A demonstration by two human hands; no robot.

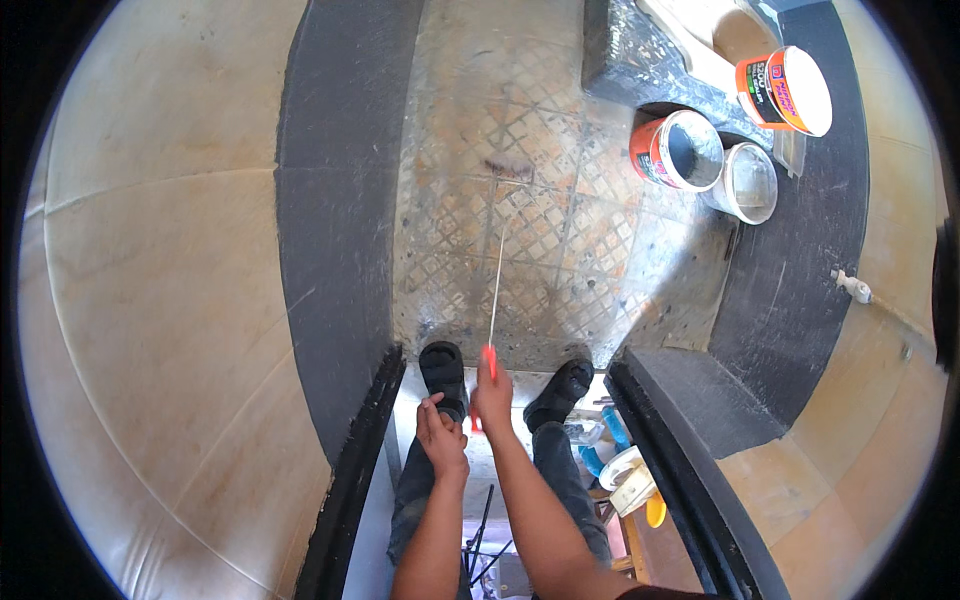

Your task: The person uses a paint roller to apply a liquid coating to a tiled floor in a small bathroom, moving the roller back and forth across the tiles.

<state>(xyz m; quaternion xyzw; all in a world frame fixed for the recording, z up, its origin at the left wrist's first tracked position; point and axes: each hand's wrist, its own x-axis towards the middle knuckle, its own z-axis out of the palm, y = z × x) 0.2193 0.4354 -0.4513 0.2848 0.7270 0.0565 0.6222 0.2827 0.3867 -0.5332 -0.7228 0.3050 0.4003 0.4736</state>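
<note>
My right hand (493, 395) grips the red handle of a paint roller. Its thin metal rod runs up from the hand to a blurred roller head (510, 166) over the patterned tile floor (600, 225). Just left of it, my left hand (442, 439) holds nothing, its fingers loosely extended above the left black sandal (442, 375). An orange paint bucket (651, 154) with dark contents stands on the floor at the upper right, beside a whitish plastic bucket (752, 184).
A Nippon Paint bucket (765, 90) stands by a toilet (705, 45) on a dark raised base. Dark painted bands (337, 187) line the lower walls. A black door frame (667, 465) flanks my legs. A tap (853, 286) juts from the right wall.
</note>
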